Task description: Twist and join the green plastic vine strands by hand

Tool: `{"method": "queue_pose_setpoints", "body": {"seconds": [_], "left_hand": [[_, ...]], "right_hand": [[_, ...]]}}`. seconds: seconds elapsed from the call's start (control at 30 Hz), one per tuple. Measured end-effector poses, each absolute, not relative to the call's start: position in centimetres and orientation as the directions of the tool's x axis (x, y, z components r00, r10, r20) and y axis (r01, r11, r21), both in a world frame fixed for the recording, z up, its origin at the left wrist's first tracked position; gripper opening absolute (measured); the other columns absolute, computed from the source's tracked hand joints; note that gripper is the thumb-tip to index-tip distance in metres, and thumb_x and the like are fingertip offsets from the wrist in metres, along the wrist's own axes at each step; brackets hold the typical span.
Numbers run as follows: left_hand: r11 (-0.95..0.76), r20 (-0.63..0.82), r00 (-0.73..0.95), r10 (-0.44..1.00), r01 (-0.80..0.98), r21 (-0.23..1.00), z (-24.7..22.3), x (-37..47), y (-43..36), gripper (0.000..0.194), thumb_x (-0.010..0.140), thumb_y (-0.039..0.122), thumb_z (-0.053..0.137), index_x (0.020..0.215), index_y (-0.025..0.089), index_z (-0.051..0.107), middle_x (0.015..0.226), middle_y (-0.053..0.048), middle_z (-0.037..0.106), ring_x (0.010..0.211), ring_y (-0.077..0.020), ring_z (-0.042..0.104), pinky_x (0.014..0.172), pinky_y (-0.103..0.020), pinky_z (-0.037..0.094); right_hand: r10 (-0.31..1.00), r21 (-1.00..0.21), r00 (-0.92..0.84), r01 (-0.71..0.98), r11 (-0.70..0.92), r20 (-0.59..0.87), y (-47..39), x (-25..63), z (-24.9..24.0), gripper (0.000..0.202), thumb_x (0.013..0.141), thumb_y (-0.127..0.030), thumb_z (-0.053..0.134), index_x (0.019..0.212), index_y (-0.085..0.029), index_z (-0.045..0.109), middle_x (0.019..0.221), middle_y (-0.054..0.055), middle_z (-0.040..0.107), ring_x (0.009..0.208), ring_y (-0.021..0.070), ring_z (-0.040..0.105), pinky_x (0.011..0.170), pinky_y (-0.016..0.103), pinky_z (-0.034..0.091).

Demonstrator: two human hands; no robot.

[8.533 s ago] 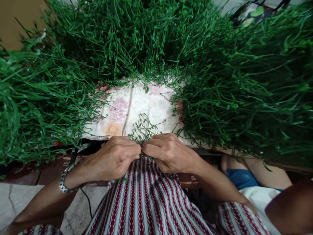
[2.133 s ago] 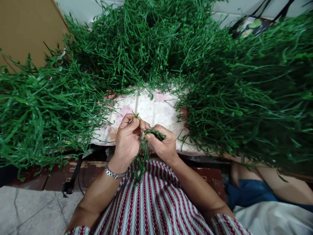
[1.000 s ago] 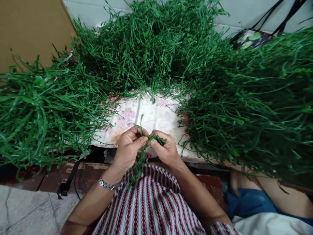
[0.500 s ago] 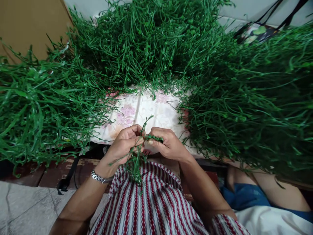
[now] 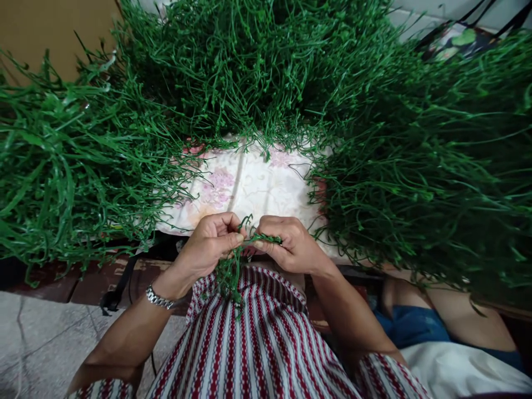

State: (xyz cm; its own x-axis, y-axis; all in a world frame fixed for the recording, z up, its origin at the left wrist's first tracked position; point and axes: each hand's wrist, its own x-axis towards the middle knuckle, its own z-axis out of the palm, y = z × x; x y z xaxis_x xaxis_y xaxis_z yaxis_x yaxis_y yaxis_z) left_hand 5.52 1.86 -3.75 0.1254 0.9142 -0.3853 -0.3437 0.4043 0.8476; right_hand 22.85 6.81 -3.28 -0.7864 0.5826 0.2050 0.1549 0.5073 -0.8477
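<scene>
Just above my lap, both hands meet at the near edge of the floral cloth. My left hand (image 5: 208, 244), with a metal watch on the wrist, pinches thin green plastic-looking stems (image 5: 229, 277) between thumb and fingers. Their leafy ends dangle below it over the striped garment. My right hand (image 5: 290, 244) is closed on a short bundle of green stems (image 5: 270, 239), its thumb pressed along them. A strand spans the narrow gap between the two hands. The fingertips hide exactly how the pieces join.
Large heaps of green stems (image 5: 54, 166) lie left, at the back and right (image 5: 415, 166) around the white floral cloth (image 5: 257, 183). A black strap (image 5: 124, 282) hangs at the table's front left. Another person's leg (image 5: 457, 310) is at the lower right, beside a dark printed bag (image 5: 457, 41) farther back.
My hands have drawn slightly apart, with the strand between them pulled straighter. The stem tip that stood up above my left fingers is lower now. The view has shifted slightly.
</scene>
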Motion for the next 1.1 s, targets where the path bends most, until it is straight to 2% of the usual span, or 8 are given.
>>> {"method": "queue_pose_setpoints", "body": {"seconds": [0.3, 0.4, 0.53, 0.67, 0.8, 0.87, 0.97, 1.1], "left_hand": [[0.383, -0.342, 0.177, 0.923, -0.342, 0.858, -3.3, 5.2, 1.3, 0.016, 0.062, 0.023, 0.071, 0.062, 0.013, 0.058, 0.052, 0.003, 0.047, 0.044, -0.0045, 0.035, 0.039, -0.016, 0.026], [0.332, -0.325, 0.084, 0.942, -0.379, 0.864, -3.0, 4.4, 1.3, 0.016, 0.061, 0.021, 0.072, 0.063, 0.014, 0.058, 0.054, 0.002, 0.05, 0.043, -0.0049, 0.039, 0.038, -0.016, 0.027], [0.321, -0.312, 0.096, 0.945, -0.434, 0.842, -2.6, 4.7, 2.0, 0.017, 0.06, 0.021, 0.073, 0.064, 0.013, 0.058, 0.058, 0.001, 0.052, 0.042, -0.0037, 0.039, 0.035, -0.014, 0.029], [0.261, -0.312, -0.024, 0.95, -0.49, 0.832, -3.1, 5.3, 3.3, 0.017, 0.059, 0.017, 0.073, 0.066, 0.013, 0.057, 0.064, 0.001, 0.056, 0.043, -0.0029, 0.043, 0.032, -0.011, 0.028], [0.224, -0.315, -0.093, 0.944, -0.519, 0.825, -3.5, 5.3, 4.2, 0.017, 0.058, 0.014, 0.072, 0.066, 0.014, 0.057, 0.062, 0.002, 0.056, 0.043, -0.0038, 0.046, 0.031, -0.011, 0.03], [0.214, -0.314, -0.105, 0.944, -0.53, 0.82, -3.6, 5.5, 4.4, 0.018, 0.058, 0.013, 0.072, 0.066, 0.014, 0.056, 0.061, 0.003, 0.056, 0.041, -0.0031, 0.045, 0.031, -0.011, 0.03], [0.214, -0.314, -0.102, 0.944, -0.537, 0.816, -3.5, 6.2, 4.5, 0.018, 0.058, 0.013, 0.072, 0.066, 0.014, 0.056, 0.062, 0.003, 0.055, 0.039, -0.0025, 0.042, 0.031, -0.012, 0.031], [0.166, -0.284, -0.15, 0.947, -0.527, 0.833, -3.4, 7.2, 4.5, 0.018, 0.059, 0.015, 0.072, 0.066, 0.014, 0.055, 0.063, 0.004, 0.055, 0.041, -0.0026, 0.043, 0.034, -0.013, 0.032]], "right_hand": [[0.599, -0.871, -0.781, 0.16, 0.465, 0.176, 6.1, 23.7, -2.8, 0.033, 0.087, -0.028, 0.05, 0.057, -0.016, 0.042, 0.056, -0.002, 0.04, 0.054, 0.0081, 0.038, 0.054, 0.023, 0.028], [0.716, -0.878, -0.668, 0.2, 0.435, 0.203, 6.6, 25.3, -2.0, 0.033, 0.085, -0.028, 0.052, 0.056, -0.016, 0.043, 0.055, -0.002, 0.039, 0.053, 0.0089, 0.038, 0.052, 0.024, 0.028], [0.721, -0.804, -0.656, 0.293, 0.518, 0.225, 7.3, 25.9, -1.4, 0.021, 0.085, -0.023, 0.051, 0.065, -0.016, 0.051, 0.062, 0.001, 0.046, 0.059, 0.0116, 0.043, 0.056, 0.026, 0.033], [0.738, -0.639, -0.598, 0.441, 0.63, 0.315, 7.5, 25.7, -2.0, 0.014, 0.085, -0.024, 0.05, 0.075, -0.017, 0.057, 0.096, 0.01, 0.055, 0.093, 0.0212, 0.05, 0.081, 0.037, 0.04], [0.724, -0.609, -0.539, 0.418, 0.674, 0.431, 7.6, 26.1, -2.5, 0.017, 0.083, -0.028, 0.052, 0.07, -0.017, 0.056, 0.135, 0.008, 0.041, 0.129, 0.0313, 0.03, 0.106, 0.052, 0.022], [0.735, -0.749, -0.547, 0.267, 0.607, 0.401, 7.5, 26.0, -2.6, 0.02, 0.086, -0.027, 0.05, 0.069, -0.017, 0.054, 0.123, 0.009, 0.052, 0.123, 0.0281, 0.042, 0.107, 0.051, 0.025], [0.8, -0.934, -0.533, 0.052, 0.354, 0.274, 7.3, 25.3, -3.1, 0.02, 0.09, -0.027, 0.045, 0.075, -0.017, 0.055, 0.086, 0.006, 0.063, 0.086, 0.0178, 0.062, 0.096, 0.044, 0.042], [0.86, -0.994, -0.5, -0.016, 0.112, 0.105, 6.8, 24.0, -3.8, 0.021, 0.09, -0.034, 0.045, 0.082, -0.016, 0.054, 0.075, 0.001, 0.052, 0.05, 0.0067, 0.05, 0.057, 0.026, 0.049]]}}
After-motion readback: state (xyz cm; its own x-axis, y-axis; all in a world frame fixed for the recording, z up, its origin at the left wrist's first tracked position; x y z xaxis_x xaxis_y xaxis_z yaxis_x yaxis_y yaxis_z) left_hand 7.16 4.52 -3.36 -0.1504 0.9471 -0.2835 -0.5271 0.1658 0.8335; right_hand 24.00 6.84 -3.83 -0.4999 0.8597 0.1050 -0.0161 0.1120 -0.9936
